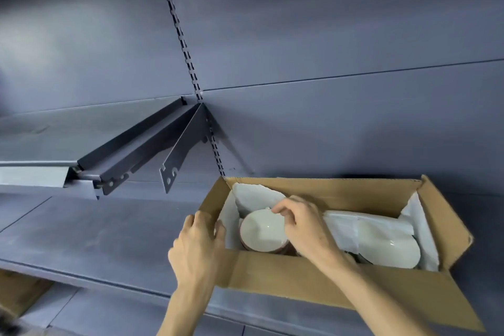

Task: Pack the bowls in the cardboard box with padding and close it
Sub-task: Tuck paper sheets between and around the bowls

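An open cardboard box [321,273] stands on a dark grey shelf, lined with white padding sheets [354,229]. At its left end sits a stack of white bowls with brown outsides [261,234]. Another white bowl [392,251] lies at the right end, partly under padding. My left hand [199,240] grips the box's left wall, thumb inside. My right hand [302,224] reaches into the box and pinches the far rim of the top bowl of the stack. A padding sheet [256,195] stands behind that stack.
The dark grey shelf [103,243] stretches left of the box. Above it, a shelf bracket [180,153] and the end of a higher shelf [90,161] jut out from the slotted back wall. Another piece of cardboard [19,294] shows low at the left edge.
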### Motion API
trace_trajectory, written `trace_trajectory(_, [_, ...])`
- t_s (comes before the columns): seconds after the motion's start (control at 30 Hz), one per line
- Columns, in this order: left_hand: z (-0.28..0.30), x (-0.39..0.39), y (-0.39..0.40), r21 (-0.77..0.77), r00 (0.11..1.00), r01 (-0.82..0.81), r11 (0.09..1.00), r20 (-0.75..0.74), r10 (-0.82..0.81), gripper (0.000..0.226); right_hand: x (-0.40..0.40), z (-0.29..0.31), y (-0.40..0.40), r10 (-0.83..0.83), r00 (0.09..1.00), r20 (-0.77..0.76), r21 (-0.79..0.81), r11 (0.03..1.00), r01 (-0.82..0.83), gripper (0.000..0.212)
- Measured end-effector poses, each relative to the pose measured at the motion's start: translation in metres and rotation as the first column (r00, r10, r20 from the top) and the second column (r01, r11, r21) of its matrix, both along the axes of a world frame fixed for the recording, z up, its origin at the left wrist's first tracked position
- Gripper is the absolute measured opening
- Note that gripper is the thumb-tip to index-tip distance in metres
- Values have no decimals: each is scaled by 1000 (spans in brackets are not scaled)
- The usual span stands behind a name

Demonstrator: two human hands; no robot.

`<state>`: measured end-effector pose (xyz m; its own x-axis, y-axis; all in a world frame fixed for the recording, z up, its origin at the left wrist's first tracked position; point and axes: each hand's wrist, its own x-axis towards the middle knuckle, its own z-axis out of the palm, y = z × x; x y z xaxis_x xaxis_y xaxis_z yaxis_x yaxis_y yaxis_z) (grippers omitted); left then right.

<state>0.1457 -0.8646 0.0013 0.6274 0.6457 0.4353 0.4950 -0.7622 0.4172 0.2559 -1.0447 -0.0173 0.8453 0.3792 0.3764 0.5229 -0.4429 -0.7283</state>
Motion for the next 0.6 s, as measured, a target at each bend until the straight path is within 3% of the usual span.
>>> trace_trajectory(0.2, [1, 4, 0, -30, 990, -1, 1000, -144, -3, 33, -1, 9, -50, -6, 999, 38, -111, 994, 10, 38])
trace_trajectory(0.33, [13, -7, -3, -44, 999, 42, 998, 29, -41, 20, -2, 1, -70, -3, 1000, -4, -174, 985, 2, 32])
trace_trajectory(0.43, [27, -5, -15, -12, 946, 302, 953, 129, -298, 13, -4, -3, -74, -2, 997, -81, -177, 984, -12, 23])
trace_trajectory(0.5, [26, 10, -22, -54, 882, 470, 881, 76, -465, 9, -8, -4, -68, 12, 993, -120, -198, 979, -36, 21])
trace_trajectory(0.6, [12, 33, -20, -162, 803, 541, 825, -190, -564, 30, -11, -7, -56, 56, 998, -22, -360, 931, -61, 20])
